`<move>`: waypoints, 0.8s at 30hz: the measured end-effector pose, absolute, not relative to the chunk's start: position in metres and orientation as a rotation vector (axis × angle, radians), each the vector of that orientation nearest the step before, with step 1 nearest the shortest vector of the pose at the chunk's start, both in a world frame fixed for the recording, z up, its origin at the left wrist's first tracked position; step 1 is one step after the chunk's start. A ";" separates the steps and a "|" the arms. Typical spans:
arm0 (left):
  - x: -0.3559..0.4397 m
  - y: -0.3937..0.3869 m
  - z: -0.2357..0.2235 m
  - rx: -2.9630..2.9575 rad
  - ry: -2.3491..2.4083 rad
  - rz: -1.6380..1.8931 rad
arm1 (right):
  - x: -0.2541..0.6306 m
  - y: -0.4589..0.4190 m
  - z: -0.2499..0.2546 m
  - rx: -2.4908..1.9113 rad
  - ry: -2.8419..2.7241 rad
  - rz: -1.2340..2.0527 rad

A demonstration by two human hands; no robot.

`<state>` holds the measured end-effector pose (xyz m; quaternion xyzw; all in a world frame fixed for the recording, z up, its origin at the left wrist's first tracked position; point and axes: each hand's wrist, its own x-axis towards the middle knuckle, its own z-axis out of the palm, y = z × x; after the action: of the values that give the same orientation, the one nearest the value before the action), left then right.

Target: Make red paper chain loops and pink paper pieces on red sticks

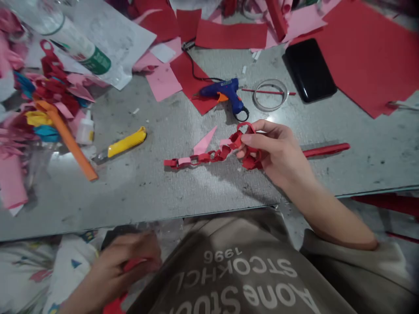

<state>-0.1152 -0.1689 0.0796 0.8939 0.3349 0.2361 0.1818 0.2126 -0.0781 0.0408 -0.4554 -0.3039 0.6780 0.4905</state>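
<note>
My right hand (278, 150) is above the tabletop, its thumb and fingers pinched on a paper chain (204, 158). The chain is made of small red links with a few pink ones, and its left end trails over the table. More red links bunch beneath my fingers. Low on the left, below the table edge, my left hand (131, 257) is curled round a red paper strip (115, 305), partly hidden and slightly blurred. Behind the chain lies a pointed pink paper scrap (205, 141). A red paper strip (327, 150) extends right from behind my right wrist.
Beyond the chain lie a blue glue gun (225, 91), a tape ring (270, 95) and a black case (309, 69). Leftward are a yellow cutter (127, 141), an orange strip (70, 139), a small glue bottle (85, 128) and a plastic bottle (75, 43). Red sheets (373, 52) cover the far right.
</note>
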 end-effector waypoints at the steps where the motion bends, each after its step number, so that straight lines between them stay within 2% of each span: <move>1: -0.114 -0.158 0.083 2.549 0.966 0.678 | 0.213 -0.079 0.041 -1.105 -0.747 1.649; 5: -0.072 -0.103 0.085 2.645 1.132 0.766 | 0.214 -0.080 0.040 -1.072 -0.748 1.677; 11: -0.002 -0.041 0.076 2.955 0.802 0.726 | 0.217 -0.077 0.031 -1.075 -0.748 1.641; 24: 0.002 -0.028 0.084 3.235 0.590 0.608 | 0.215 -0.077 0.032 -1.042 -0.734 1.653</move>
<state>0.0023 -0.0284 0.0844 0.9624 0.1755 0.1810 -0.1009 0.2146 -0.0767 0.0318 -0.4313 -0.3041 0.6844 0.5031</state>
